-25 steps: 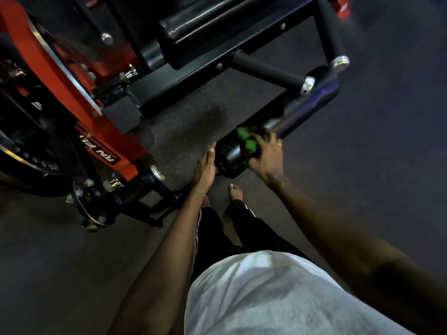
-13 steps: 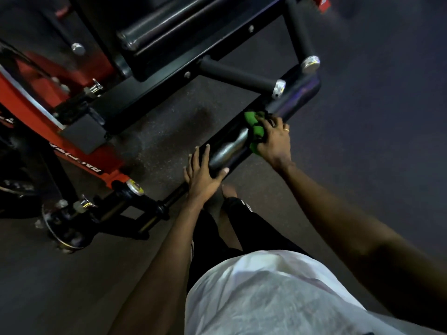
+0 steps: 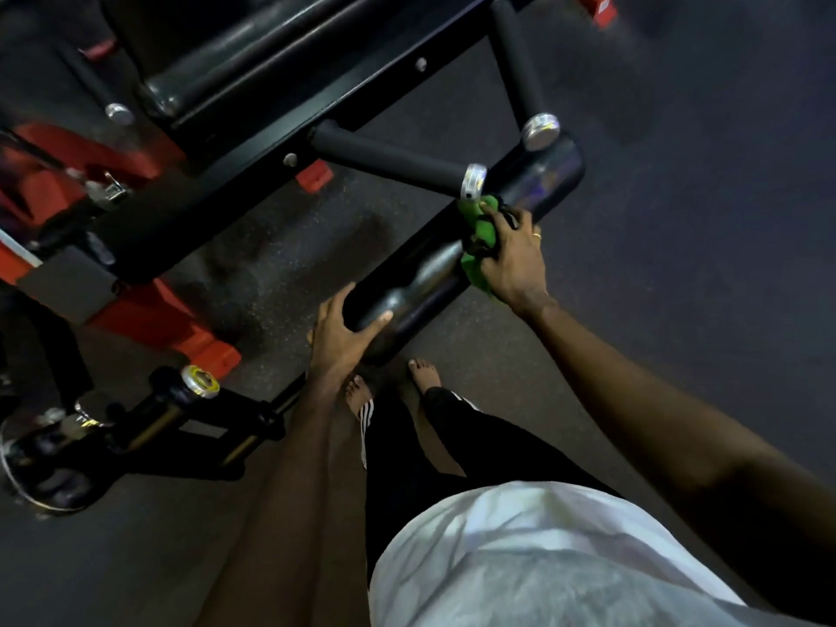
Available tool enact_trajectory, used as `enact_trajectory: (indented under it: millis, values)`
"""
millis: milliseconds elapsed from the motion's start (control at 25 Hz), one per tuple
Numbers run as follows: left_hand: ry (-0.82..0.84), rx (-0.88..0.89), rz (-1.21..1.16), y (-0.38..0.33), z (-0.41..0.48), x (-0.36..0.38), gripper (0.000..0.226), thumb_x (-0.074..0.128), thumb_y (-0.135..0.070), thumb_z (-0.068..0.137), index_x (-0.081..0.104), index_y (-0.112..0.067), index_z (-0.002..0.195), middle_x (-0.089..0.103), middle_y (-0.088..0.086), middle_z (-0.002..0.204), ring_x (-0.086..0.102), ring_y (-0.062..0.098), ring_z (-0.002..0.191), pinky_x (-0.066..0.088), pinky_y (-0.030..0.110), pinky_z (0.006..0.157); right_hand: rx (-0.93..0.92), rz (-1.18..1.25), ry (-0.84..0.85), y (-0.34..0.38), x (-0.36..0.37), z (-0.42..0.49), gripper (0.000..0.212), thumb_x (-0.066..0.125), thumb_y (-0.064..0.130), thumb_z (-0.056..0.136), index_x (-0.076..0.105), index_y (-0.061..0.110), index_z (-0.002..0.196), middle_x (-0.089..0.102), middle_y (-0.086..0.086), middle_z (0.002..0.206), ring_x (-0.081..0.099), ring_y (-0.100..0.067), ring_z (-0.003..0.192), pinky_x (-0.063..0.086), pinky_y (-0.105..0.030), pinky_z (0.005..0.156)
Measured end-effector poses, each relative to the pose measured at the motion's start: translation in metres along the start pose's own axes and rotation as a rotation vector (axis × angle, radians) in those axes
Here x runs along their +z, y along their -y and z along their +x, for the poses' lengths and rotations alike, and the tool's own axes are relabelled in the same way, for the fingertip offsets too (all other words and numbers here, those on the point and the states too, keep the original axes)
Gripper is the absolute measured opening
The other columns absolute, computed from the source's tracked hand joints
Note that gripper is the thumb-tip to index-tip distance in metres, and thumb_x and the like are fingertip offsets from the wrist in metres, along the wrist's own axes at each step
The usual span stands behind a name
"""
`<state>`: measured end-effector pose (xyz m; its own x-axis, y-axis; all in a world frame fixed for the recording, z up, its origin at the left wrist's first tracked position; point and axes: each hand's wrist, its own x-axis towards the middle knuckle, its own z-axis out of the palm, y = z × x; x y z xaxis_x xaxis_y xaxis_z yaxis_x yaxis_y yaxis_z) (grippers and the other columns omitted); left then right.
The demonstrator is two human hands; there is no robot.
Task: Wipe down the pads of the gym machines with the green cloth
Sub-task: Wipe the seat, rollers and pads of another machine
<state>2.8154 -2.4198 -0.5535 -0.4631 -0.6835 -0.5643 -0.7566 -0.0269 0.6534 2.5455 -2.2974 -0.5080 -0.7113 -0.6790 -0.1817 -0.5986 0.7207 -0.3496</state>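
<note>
A long black roller pad (image 3: 425, 276) of a gym machine runs diagonally from lower left to upper right in the head view. My left hand (image 3: 339, 334) grips its near end, thumb over the top. My right hand (image 3: 511, 255) holds the bunched green cloth (image 3: 479, 239) against the pad about halfway along, fingers curled over the cloth. The pad's far end (image 3: 552, 178) shines beyond the cloth.
Two black foam handles with chrome caps (image 3: 472, 181) (image 3: 538, 131) stick out just above the pad. The black frame beam (image 3: 253, 142) and red machine parts (image 3: 181, 328) lie to the left. A chrome-tipped bar (image 3: 199, 382) is low left. My bare feet (image 3: 425, 373) stand on dark rubber floor.
My right hand has slid the green cloth along the roller pad away from the near end. My left hand went from resting beside the pad's end to gripping it.
</note>
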Motion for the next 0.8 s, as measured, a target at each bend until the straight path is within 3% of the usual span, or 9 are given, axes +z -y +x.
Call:
enact_trajectory:
  millis: [80,160,280,400,480,560,800]
  values:
    - [0.017,-0.024,-0.099,0.003,0.011,-0.001,0.090,0.066,-0.083,0.060,0.050,-0.040,0.138,0.050,0.001,0.143,0.050,0.021,0.130,0.040,0.038,0.110,-0.015,-0.034,0.015,0.016,0.012,-0.014,0.074,0.066,0.043,0.076,0.041,0.031,0.144,0.037,-0.010,0.140,0.046,-0.041,0.114,0.051,-0.050,0.095]
    - [0.036,-0.039,-0.200,0.002,0.016,-0.005,0.096,0.067,-0.085,0.056,0.056,-0.032,0.135,0.055,0.003,0.138,0.054,0.019,0.127,0.043,0.028,0.100,-0.155,-0.099,0.085,0.024,0.017,-0.033,0.078,0.073,0.039,0.076,0.040,0.031,0.146,0.036,-0.010,0.143,0.045,-0.038,0.114,0.051,-0.050,0.095]
    - [0.016,-0.041,-0.134,-0.003,0.010,-0.008,0.080,0.068,-0.077,0.072,0.054,-0.033,0.138,0.047,0.003,0.145,0.048,0.022,0.133,0.039,0.038,0.110,-0.327,-0.199,0.132,-0.002,-0.003,-0.015,0.079,0.074,0.038,0.078,0.038,0.033,0.148,0.038,-0.010,0.145,0.047,-0.037,0.113,0.054,-0.049,0.091]
    - [-0.137,0.037,0.035,-0.008,-0.011,0.007,0.064,0.054,-0.065,0.092,0.044,-0.034,0.148,0.035,-0.002,0.156,0.034,0.021,0.144,0.023,0.051,0.120,-0.071,-0.127,0.040,-0.039,-0.027,0.031,0.072,0.065,0.032,0.083,0.038,0.029,0.149,0.033,-0.013,0.149,0.043,-0.045,0.120,0.052,-0.053,0.092]
    - [-0.161,0.029,0.026,-0.016,-0.018,0.014,0.060,0.045,-0.063,0.097,0.040,-0.036,0.151,0.035,-0.001,0.155,0.032,0.023,0.145,0.018,0.052,0.120,0.149,-0.060,0.003,-0.058,-0.040,0.065,0.070,0.059,0.023,0.085,0.036,0.028,0.151,0.029,-0.016,0.151,0.039,-0.049,0.127,0.048,-0.056,0.098]
    - [-0.153,-0.015,0.048,-0.019,-0.014,0.014,0.058,0.042,-0.064,0.098,0.041,-0.038,0.149,0.038,0.001,0.154,0.033,0.024,0.144,0.014,0.051,0.119,0.220,-0.073,-0.010,-0.062,-0.045,0.080,0.070,0.060,0.020,0.085,0.036,0.027,0.151,0.029,-0.017,0.151,0.037,-0.048,0.129,0.047,-0.057,0.099]
    - [-0.176,-0.051,0.079,-0.022,-0.002,0.010,0.060,0.040,-0.068,0.096,0.051,-0.033,0.143,0.049,0.010,0.146,0.043,0.029,0.137,0.015,0.052,0.116,-0.172,-0.147,0.101,-0.051,-0.030,0.028,0.081,0.070,0.033,0.081,0.032,0.036,0.152,0.034,-0.010,0.145,0.045,-0.041,0.116,0.053,-0.048,0.087]
